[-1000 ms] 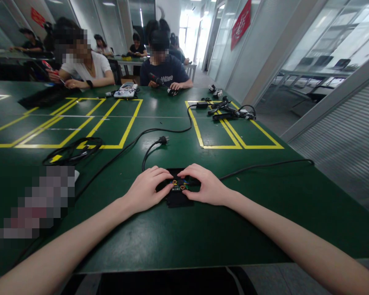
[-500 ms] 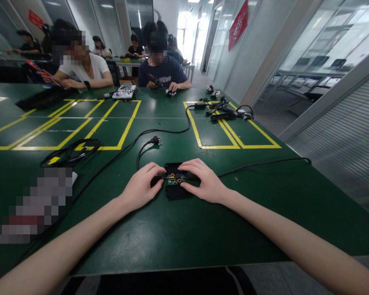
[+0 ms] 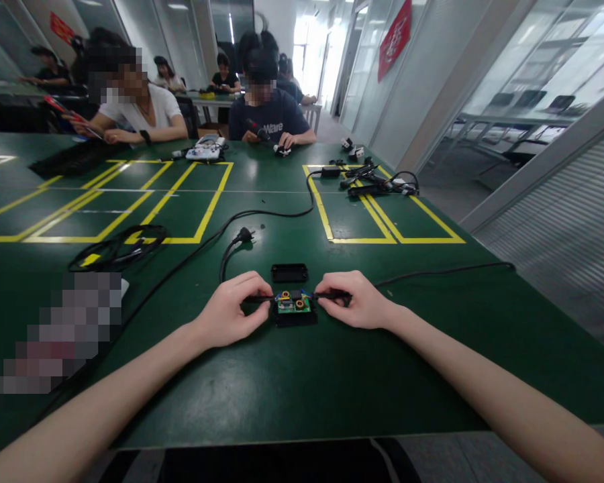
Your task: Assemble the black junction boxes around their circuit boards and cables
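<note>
A small green circuit board point(image 3: 294, 306) with copper-wound coils lies over a black case half point(image 3: 302, 322) in front of me. From its left side runs a black power cable point(image 3: 256, 298), pinched close to the board between the thumb and fingers of my left hand point(image 3: 234, 307). On the opposite side my right hand point(image 3: 355, 300) grips another black cable point(image 3: 327, 295) just beside the coloured wires. The second black case half point(image 3: 289, 272) rests on the table just beyond the board, touched by neither hand. A black plug point(image 3: 243, 235) lies past my left hand.
On the green table point(image 3: 302, 389), a coiled black cable point(image 3: 118, 248) and a blurred-out object point(image 3: 65, 335) lie to the left. A black adapter point(image 3: 331, 172) and tangled cables point(image 3: 375, 182) are at the far right. Two people sit across the table.
My right hand has moved right, off the board and onto the cable at its side. The board has shifted slightly toward me over the near case half. The plug has slid slightly left.
</note>
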Action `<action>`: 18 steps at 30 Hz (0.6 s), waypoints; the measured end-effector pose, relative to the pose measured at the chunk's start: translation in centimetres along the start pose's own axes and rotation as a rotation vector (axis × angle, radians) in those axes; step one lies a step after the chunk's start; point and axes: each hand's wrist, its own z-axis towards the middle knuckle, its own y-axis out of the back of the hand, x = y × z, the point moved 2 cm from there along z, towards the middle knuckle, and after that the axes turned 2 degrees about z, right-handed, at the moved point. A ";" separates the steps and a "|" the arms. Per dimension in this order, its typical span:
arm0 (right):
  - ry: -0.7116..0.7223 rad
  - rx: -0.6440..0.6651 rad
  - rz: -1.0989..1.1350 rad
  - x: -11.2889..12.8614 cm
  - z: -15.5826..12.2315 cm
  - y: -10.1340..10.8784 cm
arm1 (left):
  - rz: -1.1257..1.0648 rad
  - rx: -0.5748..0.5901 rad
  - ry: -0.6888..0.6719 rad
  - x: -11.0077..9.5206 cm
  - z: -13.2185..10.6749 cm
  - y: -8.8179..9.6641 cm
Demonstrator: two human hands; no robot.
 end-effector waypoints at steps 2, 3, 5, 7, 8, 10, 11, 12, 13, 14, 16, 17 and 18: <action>0.019 0.064 0.032 0.2 -0.1 0.0 | -0.027 0.057 -0.010 -0.2 -0.2 -0.1; 0.021 0.091 0.036 0.2 -0.2 -0.1 | -0.033 0.083 -0.006 -0.2 -0.3 -0.2; 0.005 0.123 0.023 0.1 -0.2 -0.2 | -0.030 0.118 0.012 0.0 -0.3 -0.4; -0.025 0.119 -0.016 -0.2 -0.1 -0.3 | -0.009 0.125 0.046 0.3 -0.3 -0.6; -0.040 0.103 -0.038 -0.3 -0.1 -0.3 | 0.008 0.116 0.066 0.5 -0.3 -0.6; -0.064 0.057 -0.074 -0.5 0.0 -0.4 | 0.045 0.086 0.105 0.9 -0.2 -0.7; -0.073 0.035 -0.083 -0.6 0.0 -0.5 | 0.061 0.073 0.120 1.0 -0.2 -0.7; -0.079 0.019 -0.089 -0.7 0.0 -0.5 | 0.076 0.063 0.125 1.1 -0.1 -0.8; -0.081 0.010 -0.092 -0.7 0.0 -0.5 | 0.086 0.058 0.122 1.2 -0.1 -0.8; -0.081 0.008 -0.095 -0.8 0.0 -0.5 | 0.091 0.058 0.113 1.2 -0.1 -0.8; -0.070 0.020 -0.101 -0.8 0.0 -0.5 | 0.092 0.068 0.085 1.2 -0.1 -0.8; -0.062 0.033 -0.103 -0.9 -0.1 -0.4 | 0.091 0.075 0.071 1.2 -0.2 -0.8; -0.052 0.047 -0.105 -0.9 -0.1 -0.4 | 0.091 0.084 0.060 1.1 -0.2 -0.8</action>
